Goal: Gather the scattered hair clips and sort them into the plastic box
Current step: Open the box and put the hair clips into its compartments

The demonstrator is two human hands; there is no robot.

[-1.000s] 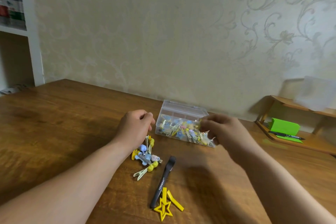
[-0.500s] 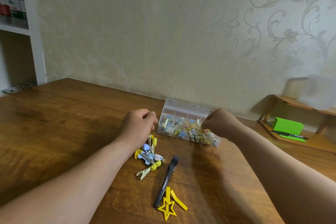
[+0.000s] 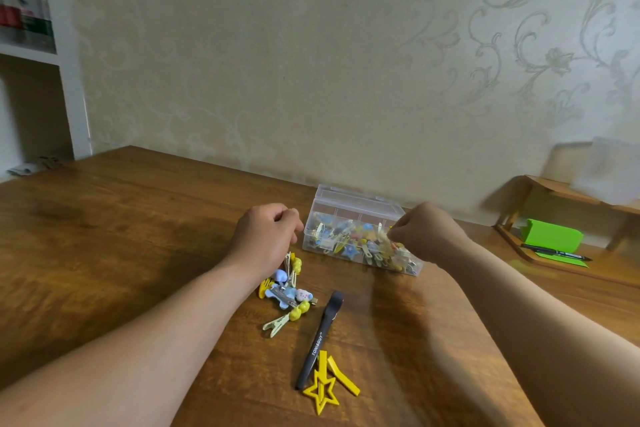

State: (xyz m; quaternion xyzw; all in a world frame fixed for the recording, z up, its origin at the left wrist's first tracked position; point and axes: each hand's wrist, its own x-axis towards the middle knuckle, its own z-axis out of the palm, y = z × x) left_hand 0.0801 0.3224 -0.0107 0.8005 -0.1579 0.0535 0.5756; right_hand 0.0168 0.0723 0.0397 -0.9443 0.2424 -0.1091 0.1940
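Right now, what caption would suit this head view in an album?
Right hand pinches a clip over the clear box; left hand, curled, sits beside loose clips on the wooden table.

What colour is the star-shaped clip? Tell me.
The star-shaped clip is yellow; head view shows it best.

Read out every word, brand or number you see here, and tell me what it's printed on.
"TONI&GUY": white print along the long black plastic hair clip.
Colourful book spines, upper left: too blurred to read.
Slim black pen, far right: too small to read.
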